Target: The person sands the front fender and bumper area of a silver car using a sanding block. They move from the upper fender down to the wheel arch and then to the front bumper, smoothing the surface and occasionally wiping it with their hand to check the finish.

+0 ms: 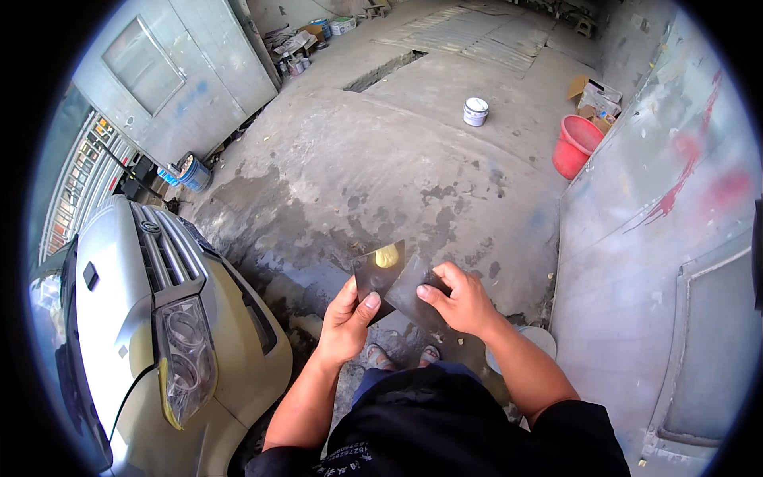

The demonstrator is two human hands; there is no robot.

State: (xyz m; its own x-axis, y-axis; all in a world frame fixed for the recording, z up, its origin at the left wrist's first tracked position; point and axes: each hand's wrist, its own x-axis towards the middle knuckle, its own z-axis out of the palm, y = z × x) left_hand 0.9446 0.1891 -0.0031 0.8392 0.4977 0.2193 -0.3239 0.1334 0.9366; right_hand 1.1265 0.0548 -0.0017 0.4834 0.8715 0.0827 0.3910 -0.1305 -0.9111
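Observation:
Thumb on top, my left hand (343,326) grips a thin dark flat plate (372,273) in front of my body. A small lump of yellow putty (387,255) sits near the plate's far corner. My right hand (465,304) pinches a flat greyish scraper (407,291) between thumb and fingers. The scraper's left edge lies close against or over the plate; whether they touch I cannot tell. To the left stands a silver car (242,334), its headlight (187,362) edged with yellow tape or paint at the lower side.
A white tin (475,112) stands on the stained concrete floor ahead. A red bucket (576,147) and cardboard box (598,102) stand by the right wall. A blue bucket (193,173) is beyond the car. Behind my right forearm is a pale round container (536,343).

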